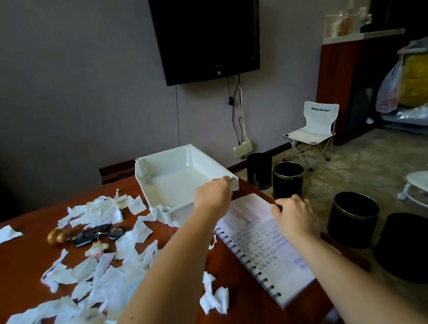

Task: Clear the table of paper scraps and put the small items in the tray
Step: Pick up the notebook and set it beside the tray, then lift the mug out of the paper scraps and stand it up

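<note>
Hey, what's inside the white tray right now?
The white tray shows only its bare floor, nothing in it. The left hand grips its near rim and hides that corner.

One tray (163,152) and one notebook (264,246), centre of frame. One key bunch (96,233), centre left. Lower left: paper scraps (82,273), too many and too overlapped to count. Four black bins (259,169) (289,181) (352,222) (412,246), centre right to lower right. One folding chair (312,127), right of centre. One TV (207,30), top centre. One tabletop (20,261).
</note>
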### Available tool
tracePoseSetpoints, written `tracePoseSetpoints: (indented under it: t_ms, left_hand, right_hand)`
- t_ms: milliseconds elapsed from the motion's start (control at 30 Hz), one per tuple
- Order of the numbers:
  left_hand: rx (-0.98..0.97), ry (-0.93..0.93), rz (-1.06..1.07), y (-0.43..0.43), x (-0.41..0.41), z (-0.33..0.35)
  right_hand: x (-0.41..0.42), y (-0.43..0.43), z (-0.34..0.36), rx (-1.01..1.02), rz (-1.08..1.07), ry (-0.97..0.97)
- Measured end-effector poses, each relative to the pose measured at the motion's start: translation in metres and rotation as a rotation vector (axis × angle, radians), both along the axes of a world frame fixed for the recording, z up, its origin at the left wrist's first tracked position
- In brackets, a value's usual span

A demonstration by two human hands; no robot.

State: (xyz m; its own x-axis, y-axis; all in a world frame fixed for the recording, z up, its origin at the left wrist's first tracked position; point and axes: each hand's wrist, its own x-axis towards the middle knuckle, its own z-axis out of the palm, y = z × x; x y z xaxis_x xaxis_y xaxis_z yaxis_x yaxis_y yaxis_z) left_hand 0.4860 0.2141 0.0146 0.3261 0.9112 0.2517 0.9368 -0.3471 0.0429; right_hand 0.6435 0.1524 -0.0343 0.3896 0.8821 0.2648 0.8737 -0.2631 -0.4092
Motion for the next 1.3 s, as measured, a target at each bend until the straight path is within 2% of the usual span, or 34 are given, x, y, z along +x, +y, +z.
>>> tracePoseSetpoints:
  t_ms: [167,300,433,633,1000,1300]
  left_hand:
    - [-0.112,-0.050,-0.035,-0.006,-0.002,0.008]
    - [-0.063,-0.026,-0.096,-0.025,-0.019,0.023]
    - [-0.006,0.020,-0.190,-0.058,-0.037,0.038]
    - [-0.136,0.062,-0.192,-0.107,-0.080,0.068]
    - [-0.351,0.118,-0.010,-0.196,-0.227,0.096]
    - [-0.330,0.093,0.210,-0.267,-0.348,0.091]
  right_hand:
    - [-0.002,-0.001,0.000,0.002,0.008,-0.044]
    - [-0.007,-0.006,0.009,0.044,0.035,-0.146]
    - [-0.025,-0.015,0.025,0.095,0.158,-0.131]
    - [-0.082,-0.042,0.064,0.047,0.366,-0.073]
    - [-0.216,-0.101,0.114,-0.138,0.809,-0.073]
    - [-0.343,-0.142,0.132,-0.180,1.109,-0.139]
